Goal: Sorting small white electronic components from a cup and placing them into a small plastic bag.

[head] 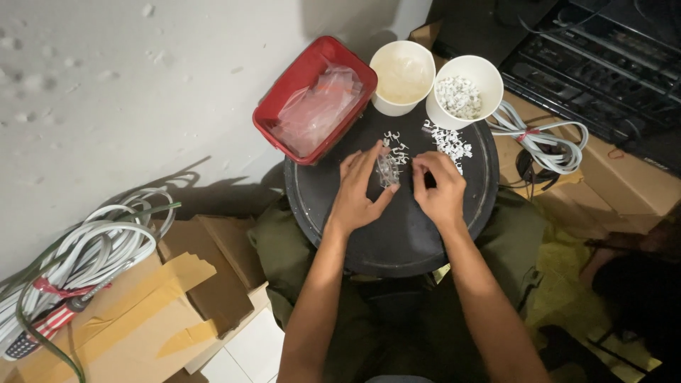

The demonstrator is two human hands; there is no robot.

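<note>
I take the round black tray point(397, 234) as the reference landmark; every position below is given relative to it.

1. Left hand point(360, 190): I see it resting on the tray surface, left of centre. Thumb and fingers are closed around a small clear plastic bag point(387, 170), which holds small white pieces. The bag sits near the tray's middle, toward the far side, between the two hands.

2. Right hand point(440, 190): I see it on the tray, right of centre, just beside the bag. The fingers are curled inward with the fingertips point(418, 174) drawn together close to the bag. I cannot tell whether they pinch a piece.

3. Loose white clips point(448, 140): a scatter lies on the far part of the tray, just beyond the right hand; a smaller scatter lies beyond the bag.

4. Two white paper cups stand at the far rim of the tray. The right cup point(464, 91) holds white clips. The left cup point(402, 76) shows no clips that I can make out.

5. A red plastic tub point(284, 96) overlaps the far-left rim of the tray and holds clear plastic bags.

6. Coiled white cable point(546, 138) lies off the tray to the right. A second cable bundle point(85, 255) lies well apart to the left, on cardboard boxes point(142, 319).
</note>
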